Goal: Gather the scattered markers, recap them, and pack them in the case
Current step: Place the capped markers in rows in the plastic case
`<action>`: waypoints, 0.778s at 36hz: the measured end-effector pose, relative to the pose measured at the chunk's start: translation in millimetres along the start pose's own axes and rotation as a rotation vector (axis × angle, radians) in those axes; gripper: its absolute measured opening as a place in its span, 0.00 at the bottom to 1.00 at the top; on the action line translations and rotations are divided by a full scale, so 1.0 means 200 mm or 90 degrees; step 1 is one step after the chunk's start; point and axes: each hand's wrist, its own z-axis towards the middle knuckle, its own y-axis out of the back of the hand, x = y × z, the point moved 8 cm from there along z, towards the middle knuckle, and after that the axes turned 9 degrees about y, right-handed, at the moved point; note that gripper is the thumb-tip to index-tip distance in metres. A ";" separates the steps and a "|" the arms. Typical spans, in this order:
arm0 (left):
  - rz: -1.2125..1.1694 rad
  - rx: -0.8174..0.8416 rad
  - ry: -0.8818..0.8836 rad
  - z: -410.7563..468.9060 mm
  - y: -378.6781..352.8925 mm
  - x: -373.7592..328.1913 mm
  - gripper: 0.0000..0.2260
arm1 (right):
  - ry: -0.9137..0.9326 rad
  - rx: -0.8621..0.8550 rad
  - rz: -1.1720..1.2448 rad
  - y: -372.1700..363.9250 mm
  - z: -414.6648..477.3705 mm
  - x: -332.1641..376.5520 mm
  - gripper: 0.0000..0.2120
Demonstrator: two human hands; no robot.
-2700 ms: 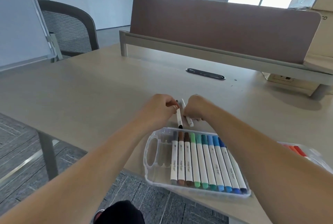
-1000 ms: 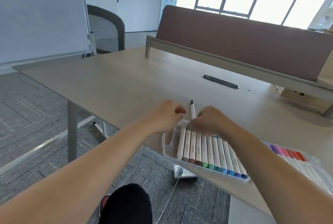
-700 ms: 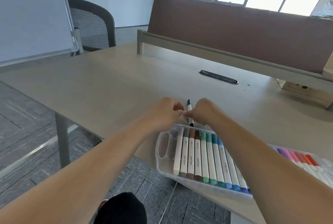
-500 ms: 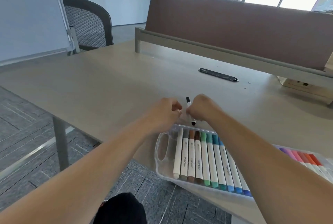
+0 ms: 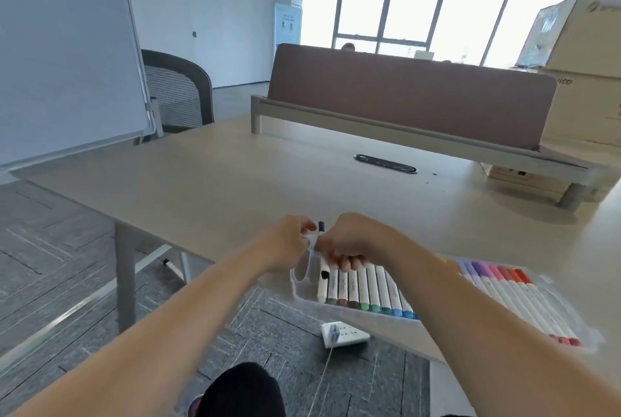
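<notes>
Since half a second ago, the black marker [image 5: 321, 230] has dropped toward the case [image 5: 297, 277]. Its near end now hangs under the right hand [image 5: 349, 242] and over the row's left end. That hand is curled round the barrel, and the left hand [image 5: 292, 242] pinches it just beside. The long axis runs away from the person, far tip poking out beyond both hands. It looks recapped, so packing is in hand: next, lay it flat, parallel to the packed markers [image 5: 366, 289], above the surface [image 5: 235, 181] edge.
</notes>
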 end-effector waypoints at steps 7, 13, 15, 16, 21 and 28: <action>0.082 0.038 -0.013 -0.11 -0.03 0.00 0.21 | -0.005 -0.027 0.025 -0.08 -0.02 -0.04 0.20; 0.195 0.109 -0.089 -0.21 -0.07 -0.07 0.23 | 0.027 -0.046 0.018 -0.05 -0.02 -0.06 0.18; 0.203 0.129 -0.104 -0.22 -0.09 -0.08 0.21 | 0.025 -0.024 0.008 -0.06 -0.01 -0.06 0.15; 0.204 0.134 -0.105 -0.21 -0.10 -0.07 0.21 | 0.018 -0.011 -0.001 -0.06 -0.01 -0.06 0.12; 0.239 0.139 -0.104 -0.16 -0.14 -0.03 0.25 | -0.043 0.044 -0.081 -0.10 0.02 -0.08 0.17; 0.268 0.138 -0.088 -0.15 -0.16 -0.01 0.25 | -0.059 0.061 -0.107 -0.12 0.04 -0.09 0.18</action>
